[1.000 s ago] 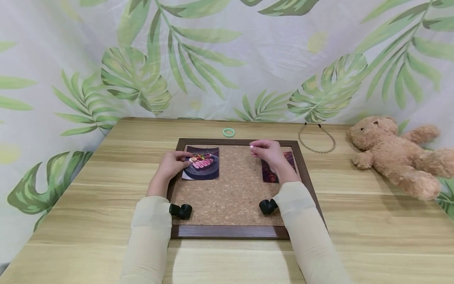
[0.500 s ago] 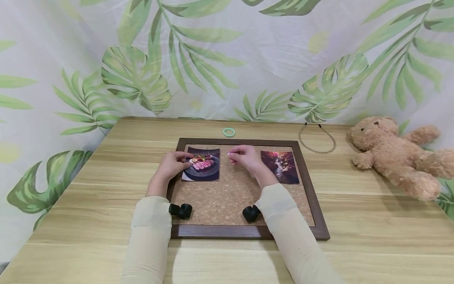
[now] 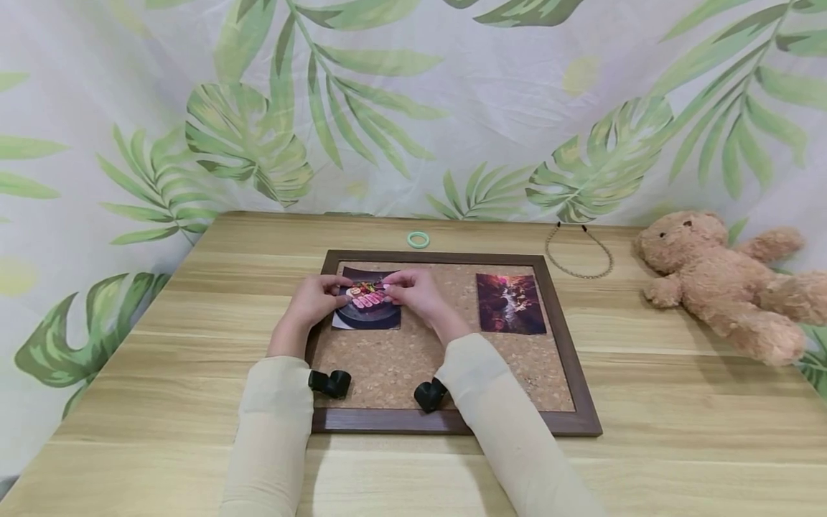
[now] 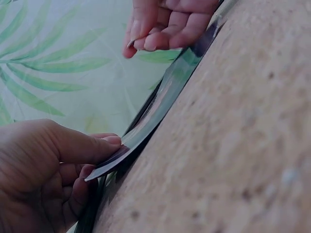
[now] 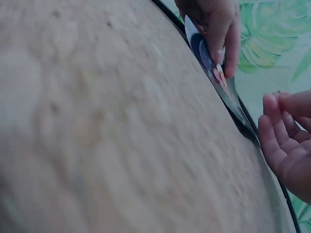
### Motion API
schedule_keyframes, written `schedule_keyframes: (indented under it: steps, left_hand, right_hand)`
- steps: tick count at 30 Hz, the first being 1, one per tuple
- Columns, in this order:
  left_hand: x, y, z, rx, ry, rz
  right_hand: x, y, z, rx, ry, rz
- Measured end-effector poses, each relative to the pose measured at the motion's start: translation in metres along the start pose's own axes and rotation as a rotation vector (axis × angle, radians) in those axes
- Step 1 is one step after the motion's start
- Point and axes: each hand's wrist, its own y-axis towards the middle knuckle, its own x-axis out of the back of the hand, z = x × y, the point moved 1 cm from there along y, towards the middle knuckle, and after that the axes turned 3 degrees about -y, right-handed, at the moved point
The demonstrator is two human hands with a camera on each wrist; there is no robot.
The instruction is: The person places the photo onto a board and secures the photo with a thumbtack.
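Observation:
A photo of sliced meat on a dark plate [image 3: 371, 319] lies at the upper left of a cork board [image 3: 375, 366]. My left hand [image 3: 310, 303] pinches this photo's left edge between thumb and fingers. In the left wrist view the photo [image 4: 163, 104] bends, its near end curling up off the cork. My right hand [image 3: 418, 291] hovers over the photo's right side, thumb and fingertips pressed together. Between the right hand's [image 5: 291, 141] tips, the right wrist view shows a tiny point of something; I cannot tell what it is.
A second photo with red and purple tones [image 3: 512, 304] lies at the board's upper right. Beyond the dark wooden frame [image 3: 452, 257] are a mint-green ring [image 3: 418, 240] and a beaded necklace [image 3: 601, 269]. A teddy bear [image 3: 717, 280] lies at the right.
My right hand has moved left from the second photo, across the cork, to the meat photo, uncovering the second one. My left hand has kept its pinch in place.

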Motion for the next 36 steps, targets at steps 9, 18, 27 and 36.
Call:
schedule_keyframes:
  steps: [9, 18, 27, 36]
  left_hand:
    - [0.001, 0.001, -0.001, -0.014, 0.035, 0.019]
    - [0.0, 0.0, -0.001, -0.052, 0.21, -0.011]
    - [-0.015, -0.002, -0.006, -0.16, 0.55, -0.017]
    - [-0.02, -0.004, -0.005, -0.101, 0.562, 0.155]
  right_hand:
    - [-0.01, -0.001, 0.0, 0.087, -0.099, 0.017]
    - [-0.01, -0.004, -0.007, 0.046, -0.017, 0.014]
    - [-0.009, -0.007, -0.01, 0.092, 0.012, 0.069]
    - [-0.009, -0.006, -0.01, 0.127, -0.071, 0.052]
